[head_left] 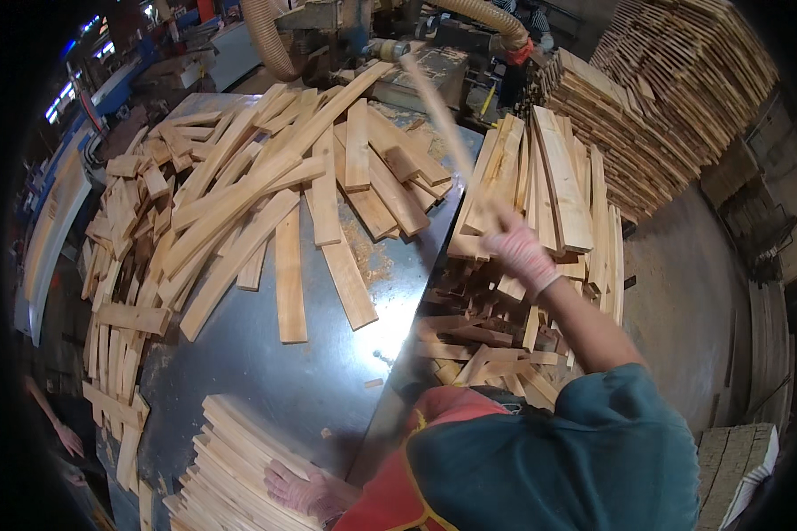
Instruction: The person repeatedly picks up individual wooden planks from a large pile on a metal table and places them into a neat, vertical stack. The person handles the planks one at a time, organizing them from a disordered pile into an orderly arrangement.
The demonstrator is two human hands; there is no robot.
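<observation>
My right hand (pixel 520 251), in a pale pink-and-white glove, is closed round the near end of a narrow wooden board (pixel 436 111). The board is smeared by motion and slants up and away to the left, its far end near the machine. Under that hand lies a pile of long pale boards (pixel 558 181) at the table's right side. My left hand (pixel 303 492), gloved too, rests flat with its fingers apart on a neat stack of boards (pixel 235 451) at the table's near edge.
A loose heap of boards (pixel 266 177) covers the far and left parts of the metal table (pixel 336 380). Behind stands a machine (pixel 385 49) with ribbed hoses (pixel 266 35). Tall lumber stacks (pixel 629 133) rise at the far right. Another person's hand (pixel 69 440) shows at the left edge.
</observation>
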